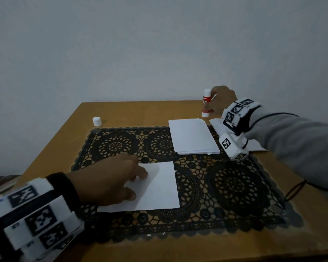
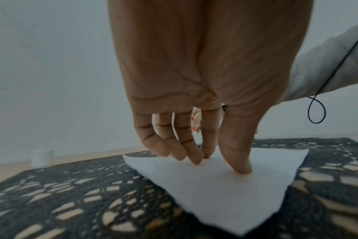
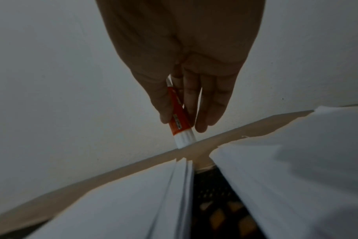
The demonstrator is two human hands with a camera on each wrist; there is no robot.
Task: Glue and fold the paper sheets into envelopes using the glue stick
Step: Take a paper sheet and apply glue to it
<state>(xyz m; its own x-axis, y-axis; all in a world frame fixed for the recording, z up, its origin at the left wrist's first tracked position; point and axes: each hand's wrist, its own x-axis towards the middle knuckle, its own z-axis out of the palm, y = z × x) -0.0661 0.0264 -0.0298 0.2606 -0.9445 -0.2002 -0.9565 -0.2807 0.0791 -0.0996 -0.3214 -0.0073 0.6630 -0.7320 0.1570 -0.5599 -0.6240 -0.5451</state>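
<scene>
The left hand (image 1: 110, 178) presses curled fingertips (image 2: 196, 159) and thumb onto a single paper sheet (image 1: 155, 188) on the black lace mat (image 1: 225, 186). At the worktop's (image 1: 140, 112) far edge, the right hand's (image 1: 222, 100) grip is closed around the upright glue stick (image 1: 205, 104), beside the paper stack (image 1: 192, 136). Its cap (image 1: 97, 121) stands well apart.

The left hand (image 2: 204, 84) presses its fingertips (image 2: 242, 169) down on a white paper sheet (image 2: 225, 194) lying on the black lace mat (image 2: 71, 202). Beyond the sheet's far-left corner, off the mat, stands a blurred white cylinder (image 2: 42, 157), possibly a cap.
</scene>
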